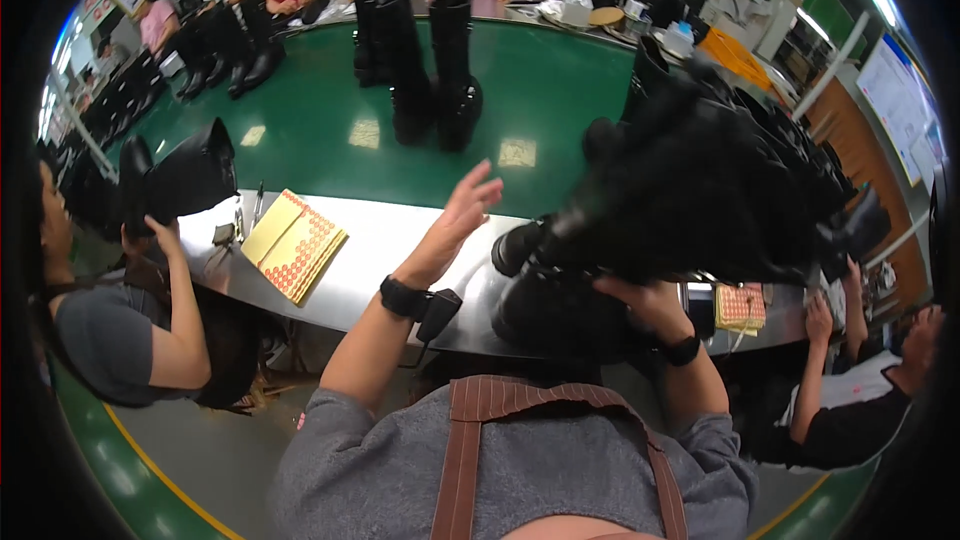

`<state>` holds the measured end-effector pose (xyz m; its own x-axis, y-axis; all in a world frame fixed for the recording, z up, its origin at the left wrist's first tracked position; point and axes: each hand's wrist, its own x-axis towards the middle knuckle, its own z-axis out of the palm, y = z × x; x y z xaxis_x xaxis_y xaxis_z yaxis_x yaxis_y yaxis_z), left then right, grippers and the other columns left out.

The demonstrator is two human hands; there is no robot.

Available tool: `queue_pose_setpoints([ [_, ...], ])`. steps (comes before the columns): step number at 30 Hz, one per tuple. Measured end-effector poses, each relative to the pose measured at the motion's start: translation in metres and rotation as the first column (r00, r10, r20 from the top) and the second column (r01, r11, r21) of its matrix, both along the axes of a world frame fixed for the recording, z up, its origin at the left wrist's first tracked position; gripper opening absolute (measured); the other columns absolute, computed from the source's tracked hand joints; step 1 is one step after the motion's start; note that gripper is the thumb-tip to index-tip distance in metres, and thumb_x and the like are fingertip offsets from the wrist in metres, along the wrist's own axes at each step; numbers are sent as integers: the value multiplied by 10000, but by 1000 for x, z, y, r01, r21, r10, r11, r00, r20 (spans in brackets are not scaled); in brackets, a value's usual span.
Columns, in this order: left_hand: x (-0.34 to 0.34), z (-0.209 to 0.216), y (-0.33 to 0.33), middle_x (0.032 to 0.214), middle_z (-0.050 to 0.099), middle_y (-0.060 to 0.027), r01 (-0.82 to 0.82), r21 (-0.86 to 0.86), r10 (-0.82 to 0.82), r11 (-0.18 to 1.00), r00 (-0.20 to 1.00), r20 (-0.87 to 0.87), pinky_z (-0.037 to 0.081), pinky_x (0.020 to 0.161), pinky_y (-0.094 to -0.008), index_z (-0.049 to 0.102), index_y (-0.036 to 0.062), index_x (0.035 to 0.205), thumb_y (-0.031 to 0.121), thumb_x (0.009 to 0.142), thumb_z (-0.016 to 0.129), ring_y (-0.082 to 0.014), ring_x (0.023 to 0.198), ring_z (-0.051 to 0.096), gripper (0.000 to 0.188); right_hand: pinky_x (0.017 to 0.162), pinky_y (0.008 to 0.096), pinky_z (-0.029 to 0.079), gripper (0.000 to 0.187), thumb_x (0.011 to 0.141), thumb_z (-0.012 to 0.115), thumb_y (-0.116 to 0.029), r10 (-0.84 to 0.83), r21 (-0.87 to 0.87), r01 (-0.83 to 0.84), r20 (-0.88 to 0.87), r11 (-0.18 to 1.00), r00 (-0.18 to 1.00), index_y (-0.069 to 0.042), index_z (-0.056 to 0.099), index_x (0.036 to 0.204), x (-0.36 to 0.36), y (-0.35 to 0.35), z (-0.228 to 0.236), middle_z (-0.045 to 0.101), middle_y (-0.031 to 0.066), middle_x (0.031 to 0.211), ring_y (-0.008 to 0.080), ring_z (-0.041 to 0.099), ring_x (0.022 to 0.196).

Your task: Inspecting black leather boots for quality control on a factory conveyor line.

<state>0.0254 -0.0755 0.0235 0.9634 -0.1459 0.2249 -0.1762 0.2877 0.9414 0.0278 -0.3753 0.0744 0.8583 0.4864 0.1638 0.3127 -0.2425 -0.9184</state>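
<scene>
My left hand reaches over the steel edge of the table with its fingers spread and nothing in them. On the right, my right hand grips a tall black boot, which is tilted and smeared by motion. Most of that hand's fingers are hidden under the boot. Just left of it, more black footwear lies on the steel strip; I cannot tell how many pieces. Beyond my left hand, a pair of tall black boots stands upright on the green table surface.
Yellow sheets with red round stickers lie on the steel strip to my left, and another stack lies to my right. Co-workers sit at both sides, the left one holding a boot. Several boots stand along the far edge.
</scene>
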Motion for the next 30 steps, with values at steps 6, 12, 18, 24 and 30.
queue_pose_setpoints([
  [6,4,8,-46,1318,470,-142,-127,236,101,964,988,116,343,1066,-368,210,1,1417,158,598,897,-250,1236,447,1081,934,342,452,681,657,881,-224,23,-159,47,416,986,909,-12,568,1224,0,37,-26,614,111,1165,232,593,1059],
  [12,11,7,-50,1128,593,-91,-2,125,3,992,1000,-9,463,942,-325,395,11,1269,57,648,841,-192,1052,579,766,1031,454,378,712,595,893,-365,-186,135,128,733,982,654,-39,610,1162,5,-26,63,459,189,1358,359,450,1250],
  [18,15,6,-56,1254,531,-113,-2,29,2,1000,1000,-1,416,1010,-336,314,8,1369,55,661,829,-214,1169,520,876,880,409,447,600,499,898,-353,321,-477,105,722,873,613,-95,680,995,2,-6,157,564,133,1098,323,535,1090],
  [24,16,4,-40,1352,463,-126,18,83,-22,996,999,46,350,1072,-344,227,2,1438,111,684,830,-221,1269,440,971,573,348,434,379,651,843,-327,578,-755,-87,417,650,702,-2,659,718,35,32,189,549,140,663,274,530,610],
  [30,44,-19,36,1229,523,-115,-141,-264,135,954,990,-40,368,1021,-402,286,95,1462,496,1003,349,-219,1160,499,613,476,290,411,413,775,764,-334,307,-655,77,451,752,838,62,661,719,89,69,185,520,101,495,141,493,447],
])
